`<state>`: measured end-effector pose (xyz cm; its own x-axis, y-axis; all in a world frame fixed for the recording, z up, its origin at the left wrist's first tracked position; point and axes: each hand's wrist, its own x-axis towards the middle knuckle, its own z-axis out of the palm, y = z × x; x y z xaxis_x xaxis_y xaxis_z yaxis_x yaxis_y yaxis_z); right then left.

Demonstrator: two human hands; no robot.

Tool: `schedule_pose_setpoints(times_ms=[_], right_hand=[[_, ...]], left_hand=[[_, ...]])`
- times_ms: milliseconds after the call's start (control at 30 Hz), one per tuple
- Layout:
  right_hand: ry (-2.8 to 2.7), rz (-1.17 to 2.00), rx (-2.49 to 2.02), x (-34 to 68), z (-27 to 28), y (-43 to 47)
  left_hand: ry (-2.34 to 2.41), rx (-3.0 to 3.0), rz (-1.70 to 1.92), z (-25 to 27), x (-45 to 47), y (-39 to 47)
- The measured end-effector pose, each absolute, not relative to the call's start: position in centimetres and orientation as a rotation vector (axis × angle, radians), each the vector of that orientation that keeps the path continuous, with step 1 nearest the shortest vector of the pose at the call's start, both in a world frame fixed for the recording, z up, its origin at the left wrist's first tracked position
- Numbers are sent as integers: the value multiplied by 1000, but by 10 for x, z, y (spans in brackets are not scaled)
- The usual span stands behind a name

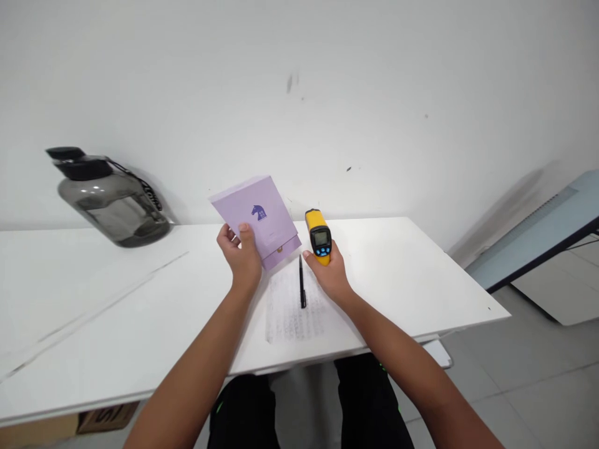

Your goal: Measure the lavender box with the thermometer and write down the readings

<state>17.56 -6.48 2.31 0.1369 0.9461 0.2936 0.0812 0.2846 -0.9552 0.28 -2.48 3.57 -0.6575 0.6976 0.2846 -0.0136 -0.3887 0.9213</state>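
Note:
My left hand [242,252] grips a light purple box [274,232] by its left side, the thumb lying on its front. A dark blue horse-head logo marks the box, which is held tilted above the table. In my right hand [334,272] is a yellow and black infrared thermometer [320,237], its small grey screen and blue buttons facing me. My fingers wrap its handle, mostly hidden from view. Between my hands a black pen [302,284] rests on a sheet of paper [290,318] covered in faint writing.
A large grey see-through water bottle [115,202] with a black lid and strap stands at the left against the wall. The white table [412,280] ends at the right, beside a pale blue panel [538,231]. Cardboard boxes [105,416] sit below the table at lower left.

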Motion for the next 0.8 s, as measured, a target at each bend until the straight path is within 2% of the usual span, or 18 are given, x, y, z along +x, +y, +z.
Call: schedule_pose_setpoints(times_ms=[567, 800], right_hand=[[-1397, 883, -1247, 175, 20, -57], [-1608, 528, -1605, 193, 20, -45]], left_hand=[[1625, 1411, 1975, 4, -14, -2], [1629, 1425, 1941, 2, -16, -2]])
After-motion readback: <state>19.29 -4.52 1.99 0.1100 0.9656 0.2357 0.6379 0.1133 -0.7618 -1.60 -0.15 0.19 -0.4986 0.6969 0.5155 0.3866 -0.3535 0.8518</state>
